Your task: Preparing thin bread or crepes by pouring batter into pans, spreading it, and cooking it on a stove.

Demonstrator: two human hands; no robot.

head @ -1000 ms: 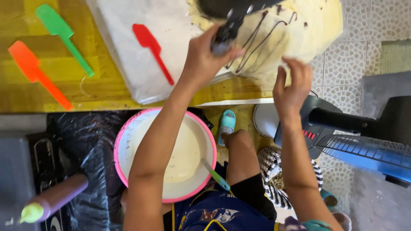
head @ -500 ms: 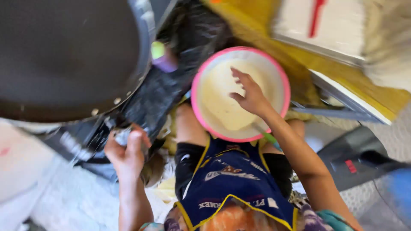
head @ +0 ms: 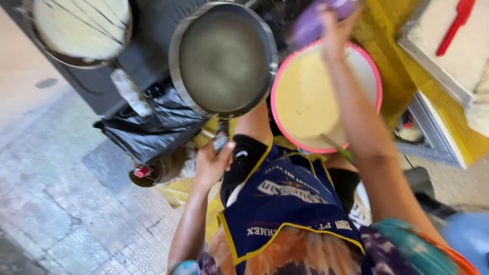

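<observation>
Grey patterned paving (head: 61, 203) underfoot, seen from above at a cramped cooking spot. At the centre, as landmark, a round pink-rimmed basin of pale yellow batter (head: 310, 97), resting over the lap.

Left of the basin, almost touching its rim: an empty round grey metal pan (head: 223, 58), tilted slightly. Below the pan, gripped at its short dark handle (head: 220, 142): left hand (head: 211, 164), fingers curled closed around that handle. Further left of the basin, beyond the pan: a second round pan holding a pale crepe streaked with thin dark lines (head: 80, 28), sitting on a dark stove top (head: 147, 51). Below that stove, left of the basin: a crumpled black plastic bag (head: 153, 127).

Above the basin's upper rim: right hand (head: 336, 23), blurred, closed on a purple cylindrical bottle (head: 316, 20); forearm stretched across the basin's right half. At the basin's lower edge: a thin green-handled utensil (head: 338, 147) leaning out of the batter.

Right of the basin: a yellow wooden tabletop (head: 387, 46), and on it a pale rectangular tray (head: 443, 51) with a red plastic spatula (head: 456, 25) lying on top.

Below the basin: a dark blue apron with yellow trim (head: 290, 203) over a tie-dyed top.
</observation>
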